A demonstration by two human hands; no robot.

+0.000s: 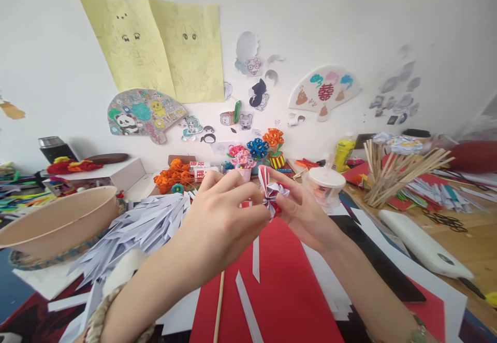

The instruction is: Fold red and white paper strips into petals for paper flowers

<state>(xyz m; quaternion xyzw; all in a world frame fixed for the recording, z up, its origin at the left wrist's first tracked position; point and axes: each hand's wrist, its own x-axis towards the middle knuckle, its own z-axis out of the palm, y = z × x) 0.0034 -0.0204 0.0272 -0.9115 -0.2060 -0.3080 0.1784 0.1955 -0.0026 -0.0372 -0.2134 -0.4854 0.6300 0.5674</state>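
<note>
Between my hands is a red and white folded paper flower (268,191), with pleated petals fanning out from a dark centre. My left hand (223,218) has its fingers curled and pinches the flower's near left side; its fingertips are partly hidden. On the other side, my right hand (305,208) grips the flower between thumb and fingers. Below them lies a red sheet (279,281) with folded white paper strips (248,306) and a thin wooden stick (219,306) on it.
A heap of folded white strips (151,224) and a beige bowl (62,218) stand left. Rightward are a lidded cup (326,182), wooden sticks (404,169), a black tablet-like slab (380,260) and a white device (425,244). Bright craft flowers (258,148) line the wall.
</note>
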